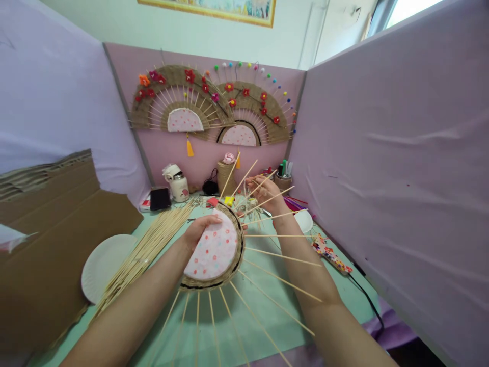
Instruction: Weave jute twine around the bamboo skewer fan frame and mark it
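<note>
A half-round fan (219, 244) is tilted up over the table, its white face dotted with red and edged with brown twine and a black band. Thin wooden sticks radiate from its curved rim. My left hand (204, 229) grips the fan by its straight side, thumb on the dotted face and the other fingers mostly hidden behind. Beyond the upper sticks, my right hand (263, 191) is closed with its fingertips pinched together. A pale strand of twine (245, 189) hangs from those fingertips toward the rim; the sticks partly cover this hand.
A bundle of loose sticks (153, 239) lies left, beside a white paper plate (107, 265) and cardboard (64, 224). Behind stand a white bottle (178, 184), a twine spool (226, 177) and a pen cup (283, 182). A floral-patterned glue gun (331, 255) with a cord lies right. Finished fans (175, 84) hang behind.
</note>
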Demonstrator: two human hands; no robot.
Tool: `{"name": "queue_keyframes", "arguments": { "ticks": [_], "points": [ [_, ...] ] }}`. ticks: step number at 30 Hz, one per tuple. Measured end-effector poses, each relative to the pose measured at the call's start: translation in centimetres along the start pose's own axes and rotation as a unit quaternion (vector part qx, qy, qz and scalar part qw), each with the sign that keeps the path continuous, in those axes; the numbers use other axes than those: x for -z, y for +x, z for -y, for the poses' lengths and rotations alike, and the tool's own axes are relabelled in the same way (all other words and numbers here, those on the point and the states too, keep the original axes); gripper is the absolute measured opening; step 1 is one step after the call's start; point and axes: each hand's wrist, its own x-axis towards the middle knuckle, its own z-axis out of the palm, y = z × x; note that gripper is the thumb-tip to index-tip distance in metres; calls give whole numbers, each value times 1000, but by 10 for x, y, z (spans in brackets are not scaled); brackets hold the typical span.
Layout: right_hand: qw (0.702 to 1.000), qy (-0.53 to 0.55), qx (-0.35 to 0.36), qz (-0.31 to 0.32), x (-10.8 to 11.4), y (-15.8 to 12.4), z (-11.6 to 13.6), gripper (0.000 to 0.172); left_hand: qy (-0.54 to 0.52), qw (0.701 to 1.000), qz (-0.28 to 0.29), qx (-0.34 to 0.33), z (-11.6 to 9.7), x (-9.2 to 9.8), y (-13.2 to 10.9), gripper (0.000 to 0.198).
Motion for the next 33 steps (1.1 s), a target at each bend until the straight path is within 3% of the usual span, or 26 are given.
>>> {"name": "queue_keyframes", "arguments": {
  "ticks": [7, 15, 23, 28, 33],
  "points": [
    [1000, 16, 9, -15, -17, 0, -34, 10, -5, 998, 48, 50, 9, -2, 4, 45],
    [999, 15, -39, 0, -31, -8, -65, 7, -7, 997, 46, 62, 10, -7, 3, 48],
    [985, 61, -147, 67, -9, -7, -23, 7, -16, 1000, -9, 13, 2, -13, 1, 45],
    [991, 95, -93, 29, 17, 1, 6, 9, -22, 999, -44, -6, -7, -5, -1, 46],
    [995, 75, -67, -3, 58, 4, 39, 8, -18, 997, -54, 50, -16, 6, -3, 42]
  ]
}}
